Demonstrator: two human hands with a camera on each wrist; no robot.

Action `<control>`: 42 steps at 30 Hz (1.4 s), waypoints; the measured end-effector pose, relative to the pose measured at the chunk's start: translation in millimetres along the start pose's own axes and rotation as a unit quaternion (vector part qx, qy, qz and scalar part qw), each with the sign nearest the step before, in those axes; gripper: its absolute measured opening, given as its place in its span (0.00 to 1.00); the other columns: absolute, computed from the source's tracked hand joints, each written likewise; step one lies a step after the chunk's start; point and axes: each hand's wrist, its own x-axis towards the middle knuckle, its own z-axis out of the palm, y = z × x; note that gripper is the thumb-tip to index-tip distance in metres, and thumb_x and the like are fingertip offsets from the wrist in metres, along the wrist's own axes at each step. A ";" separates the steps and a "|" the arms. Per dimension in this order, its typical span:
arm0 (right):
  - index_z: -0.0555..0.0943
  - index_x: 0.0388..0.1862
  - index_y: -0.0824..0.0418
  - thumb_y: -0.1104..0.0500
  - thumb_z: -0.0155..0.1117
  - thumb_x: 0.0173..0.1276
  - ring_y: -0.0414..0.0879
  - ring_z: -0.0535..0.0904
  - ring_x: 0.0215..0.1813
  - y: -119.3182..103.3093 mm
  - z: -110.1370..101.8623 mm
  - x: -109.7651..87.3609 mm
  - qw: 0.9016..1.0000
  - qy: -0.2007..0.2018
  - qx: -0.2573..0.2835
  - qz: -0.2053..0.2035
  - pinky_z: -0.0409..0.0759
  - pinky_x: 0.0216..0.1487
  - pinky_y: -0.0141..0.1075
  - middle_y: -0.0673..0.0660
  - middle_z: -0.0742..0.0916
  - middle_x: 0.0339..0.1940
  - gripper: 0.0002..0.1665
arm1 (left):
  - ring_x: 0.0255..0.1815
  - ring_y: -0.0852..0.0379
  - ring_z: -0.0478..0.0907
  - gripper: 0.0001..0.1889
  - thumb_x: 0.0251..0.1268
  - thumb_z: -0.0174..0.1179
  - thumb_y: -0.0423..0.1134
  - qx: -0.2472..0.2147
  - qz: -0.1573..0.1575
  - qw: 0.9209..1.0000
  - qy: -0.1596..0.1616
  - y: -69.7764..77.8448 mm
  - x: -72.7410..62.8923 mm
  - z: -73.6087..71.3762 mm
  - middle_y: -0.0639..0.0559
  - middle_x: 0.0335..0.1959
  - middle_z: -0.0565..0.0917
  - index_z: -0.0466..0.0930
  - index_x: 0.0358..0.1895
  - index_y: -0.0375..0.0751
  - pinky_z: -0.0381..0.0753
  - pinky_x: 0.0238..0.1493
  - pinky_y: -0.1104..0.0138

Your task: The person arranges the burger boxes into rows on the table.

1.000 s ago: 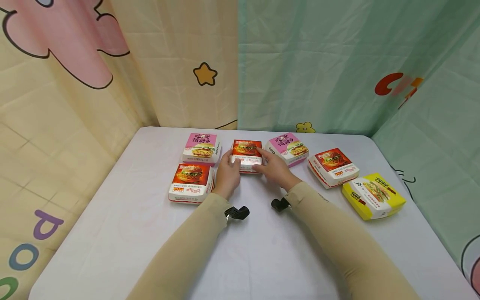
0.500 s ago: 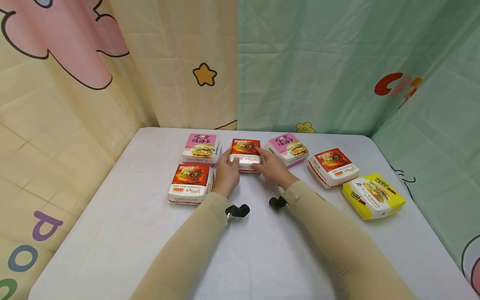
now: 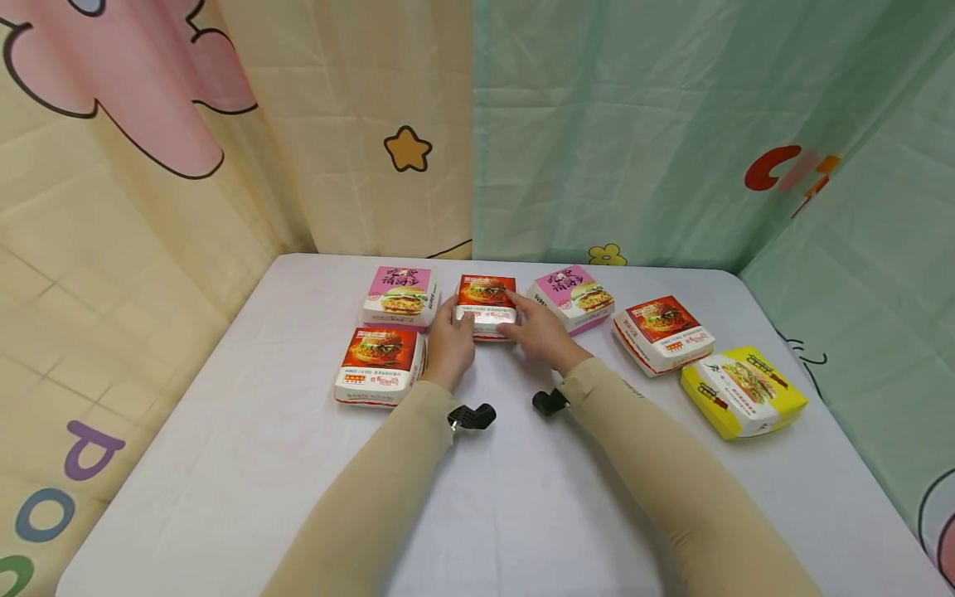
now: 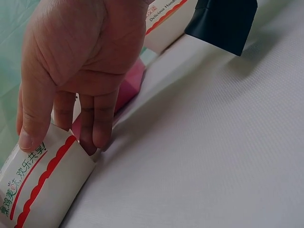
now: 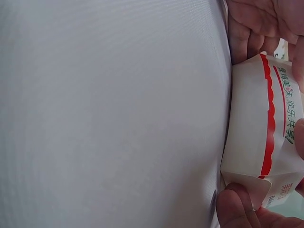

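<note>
A red-and-white burger box (image 3: 487, 290) lies at the middle of the table's far part, held between both hands. My left hand (image 3: 451, 344) grips its left side; in the left wrist view the thumb presses the top edge of the burger box (image 4: 47, 185) and the fingers reach down its side. At the right side my right hand (image 3: 545, 336) grips it, and the right wrist view shows fingertips at the lower corner of the burger box (image 5: 251, 118). A pink burger box (image 3: 401, 294) stands to its left, and another pink burger box (image 3: 573, 294) sits angled to its right.
Nearer on the left lies a second red-and-white burger box (image 3: 379, 365). To the right are a third red-and-white one (image 3: 664, 332), turned at an angle, and a yellow burger box (image 3: 744, 390) touching or almost touching it. Printed curtains (image 3: 582, 166) rise behind the white table (image 3: 224, 481).
The held burger box has slid slightly left and a little away, with both hands moving along with it. The other boxes stay where they were.
</note>
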 end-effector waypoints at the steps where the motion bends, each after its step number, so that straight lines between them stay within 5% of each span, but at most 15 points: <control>1: 0.57 0.87 0.40 0.47 0.68 0.76 0.55 0.69 0.75 0.0 0.0 0.1 1.000 0.000 0.002 0.000 0.75 0.69 0.50 0.54 0.62 0.88 0.47 | 0.86 0.50 0.56 0.31 0.85 0.50 0.49 0.003 0.000 1.000 0.001 0.0 0.2 0.0 0.51 0.86 0.60 0.57 0.84 0.53 0.55 0.86 0.49; 25: 0.57 0.87 0.40 0.48 0.68 0.76 0.55 0.64 0.82 -1.8 4.2 2.4 1.000 0.004 0.029 -0.001 0.71 0.78 0.53 0.55 0.62 0.88 0.47 | 0.86 0.51 0.55 0.31 0.85 0.50 0.50 0.020 0.000 1.000 0.006 2.8 3.5 -0.8 0.52 0.86 0.60 0.57 0.84 0.53 0.53 0.86 0.47; 30: 0.57 0.87 0.40 0.48 0.68 0.76 0.55 0.68 0.77 -1.2 4.2 2.5 1.000 0.008 0.024 -0.002 0.76 0.72 0.50 0.55 0.62 0.88 0.47 | 0.86 0.51 0.55 0.30 0.85 0.50 0.49 0.016 0.006 1.000 0.008 3.3 3.1 -0.1 0.51 0.86 0.61 0.57 0.84 0.52 0.53 0.86 0.48; 38: 0.56 0.87 0.39 0.48 0.69 0.76 0.55 0.71 0.73 -3.6 3.4 1.2 1.000 0.001 0.029 0.011 0.80 0.41 0.37 0.54 0.61 0.88 0.47 | 0.87 0.50 0.53 0.30 0.86 0.49 0.49 0.013 0.004 1.000 0.008 2.9 2.1 -0.4 0.51 0.86 0.59 0.57 0.85 0.53 0.52 0.86 0.48; 42: 0.55 0.87 0.39 0.47 0.68 0.76 0.55 0.72 0.72 -4.8 3.4 0.8 0.999 0.000 0.029 0.013 0.79 0.35 0.35 0.55 0.62 0.88 0.48 | 0.87 0.50 0.53 0.30 0.86 0.49 0.50 0.016 0.002 1.000 0.006 2.3 2.5 -0.6 0.52 0.87 0.58 0.56 0.85 0.54 0.52 0.86 0.47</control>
